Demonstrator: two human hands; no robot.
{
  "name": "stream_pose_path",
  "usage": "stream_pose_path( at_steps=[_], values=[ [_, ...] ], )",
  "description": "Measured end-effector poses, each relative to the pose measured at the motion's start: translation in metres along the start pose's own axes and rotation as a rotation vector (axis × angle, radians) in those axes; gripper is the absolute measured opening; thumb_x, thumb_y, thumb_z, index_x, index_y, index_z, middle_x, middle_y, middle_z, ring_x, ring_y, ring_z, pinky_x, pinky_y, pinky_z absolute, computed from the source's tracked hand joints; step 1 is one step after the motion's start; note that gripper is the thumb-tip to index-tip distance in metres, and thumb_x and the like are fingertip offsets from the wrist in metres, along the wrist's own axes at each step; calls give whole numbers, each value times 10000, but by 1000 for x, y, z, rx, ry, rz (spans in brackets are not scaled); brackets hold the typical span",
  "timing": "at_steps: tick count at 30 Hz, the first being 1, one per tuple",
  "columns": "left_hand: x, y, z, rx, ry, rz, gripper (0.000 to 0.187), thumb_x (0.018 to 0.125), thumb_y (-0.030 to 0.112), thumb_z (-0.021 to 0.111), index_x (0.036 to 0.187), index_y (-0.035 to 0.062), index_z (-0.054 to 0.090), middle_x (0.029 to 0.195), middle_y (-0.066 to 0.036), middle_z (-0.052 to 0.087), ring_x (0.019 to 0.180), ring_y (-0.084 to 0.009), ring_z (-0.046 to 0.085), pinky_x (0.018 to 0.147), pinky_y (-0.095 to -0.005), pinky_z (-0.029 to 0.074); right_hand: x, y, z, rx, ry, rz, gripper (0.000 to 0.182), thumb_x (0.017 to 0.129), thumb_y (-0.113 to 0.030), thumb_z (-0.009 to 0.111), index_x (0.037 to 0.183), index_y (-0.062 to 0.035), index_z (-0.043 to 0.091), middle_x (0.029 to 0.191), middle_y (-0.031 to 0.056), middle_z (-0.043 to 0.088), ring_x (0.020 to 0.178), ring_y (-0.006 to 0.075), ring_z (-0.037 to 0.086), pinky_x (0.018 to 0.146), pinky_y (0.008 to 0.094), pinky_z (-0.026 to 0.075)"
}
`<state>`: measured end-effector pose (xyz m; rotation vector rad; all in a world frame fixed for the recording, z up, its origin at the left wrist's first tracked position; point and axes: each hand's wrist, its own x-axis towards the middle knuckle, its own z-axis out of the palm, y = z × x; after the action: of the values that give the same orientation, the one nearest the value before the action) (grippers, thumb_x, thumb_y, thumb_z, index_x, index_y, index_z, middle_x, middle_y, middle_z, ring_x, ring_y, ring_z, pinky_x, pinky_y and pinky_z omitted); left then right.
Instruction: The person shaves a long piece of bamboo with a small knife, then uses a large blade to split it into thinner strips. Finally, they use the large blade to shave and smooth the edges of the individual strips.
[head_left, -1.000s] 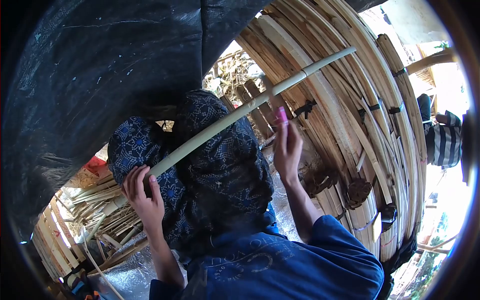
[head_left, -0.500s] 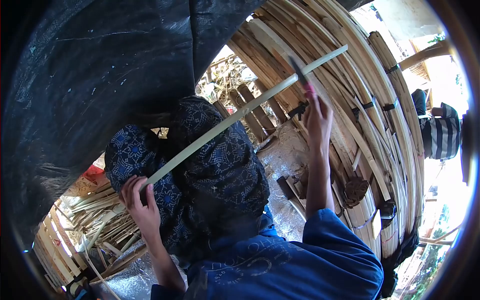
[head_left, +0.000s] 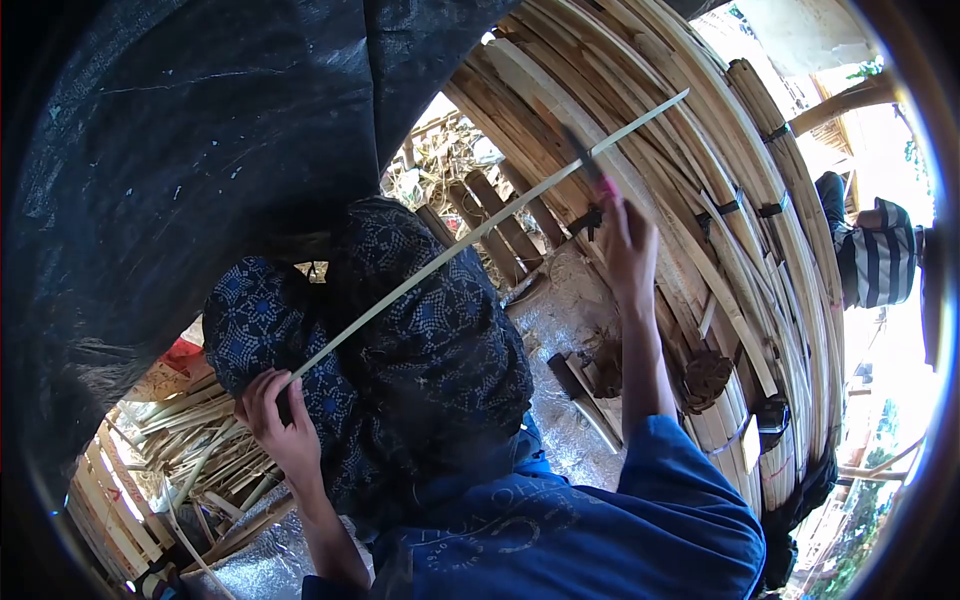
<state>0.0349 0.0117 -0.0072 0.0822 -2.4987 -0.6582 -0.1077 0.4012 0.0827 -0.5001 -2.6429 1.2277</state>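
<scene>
A long, pale strip, apparently split bamboo (head_left: 470, 240), runs slantwise across my lap, rising to the upper right. My left hand (head_left: 280, 425) is closed on its lower end, thumb and fingers pinching it over my left knee. In my right hand (head_left: 632, 250) is a knife (head_left: 577, 147) with a dark blade and pink at the handle. The blade crosses the strip in its upper part, beyond my knees. The strip's narrow edge faces up. My knees are covered by dark blue patterned cloth (head_left: 440, 320).
Long wooden slats (head_left: 680, 170) are stacked in a tied bundle along the right. Black sheeting (head_left: 200, 150) hangs at the upper left. Thin offcuts (head_left: 190, 440) lie in a heap at lower left. Someone in striped clothing (head_left: 880, 265) is at the far right.
The strip has turned from its broad face to its narrow edge. The knife has shifted slightly left and down along with my right hand. My left hand keeps its hold.
</scene>
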Motion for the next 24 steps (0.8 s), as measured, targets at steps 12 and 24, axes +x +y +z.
stream_pose_path(
  at_steps=[12, 24],
  values=[
    [0, 0, 0, 0, 11, 1, 133, 875, 108, 656, 1001, 86, 621, 980, -42, 652, 956, -229, 609, 898, -419, 386, -53, -18, 23, -129, -249, -840, 459, 867, 16, 548, 1301, -136, 555, 768, 92, 649, 590, 191, 645, 509, 376, 529],
    [0, 2, -1, -11, 15, 6, 122, 875, 95, 652, 992, 82, 619, 963, -46, 647, 934, -227, 608, 866, -404, 383, -39, 29, 23, -220, -237, -1006, 521, 843, 27, 537, 1330, -160, 546, 579, 34, 466, 496, 112, 500, 375, 293, 438]
  ],
)
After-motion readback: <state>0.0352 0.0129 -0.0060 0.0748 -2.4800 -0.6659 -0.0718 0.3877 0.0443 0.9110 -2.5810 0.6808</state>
